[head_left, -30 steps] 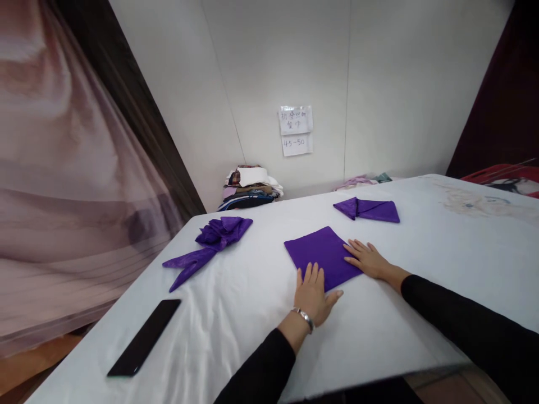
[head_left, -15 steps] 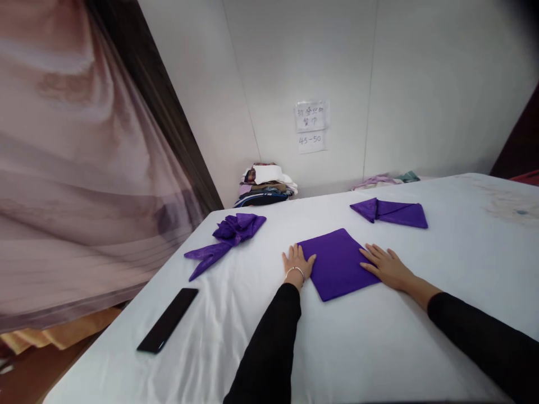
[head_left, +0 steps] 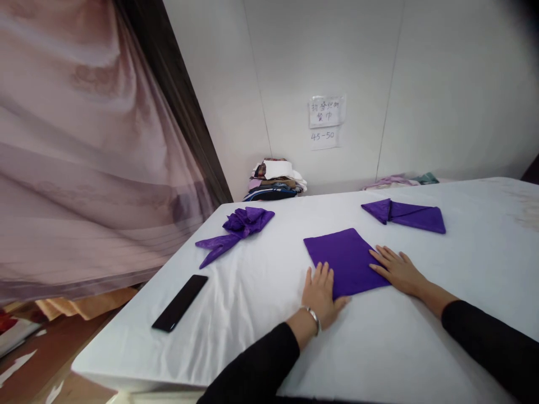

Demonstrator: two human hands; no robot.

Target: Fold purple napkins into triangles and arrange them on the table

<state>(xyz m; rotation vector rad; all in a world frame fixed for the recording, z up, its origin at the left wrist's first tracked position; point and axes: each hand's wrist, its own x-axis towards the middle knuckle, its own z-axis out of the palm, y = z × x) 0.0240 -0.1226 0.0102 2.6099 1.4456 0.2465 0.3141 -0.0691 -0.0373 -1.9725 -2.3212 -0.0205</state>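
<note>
Below far signs (head_left: 326, 113) bearing “餐巾” and “45-50”, resting left hand (head_left: 321, 293) and right hand (head_left: 398, 270) flat, open, gripping nothing, on opposite edges of the purple cloth (head_left: 351, 255).

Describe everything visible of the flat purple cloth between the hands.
The flat purple cloth is plain, deep purple and four-cornered, with straight edges; it looks like smooth fabric. Whether it is layered, I can't tell. It lies spread and turned askew on the white tablecloth. The left hand has its fingers at the near left edge, the right hand at the right edge.
</note>
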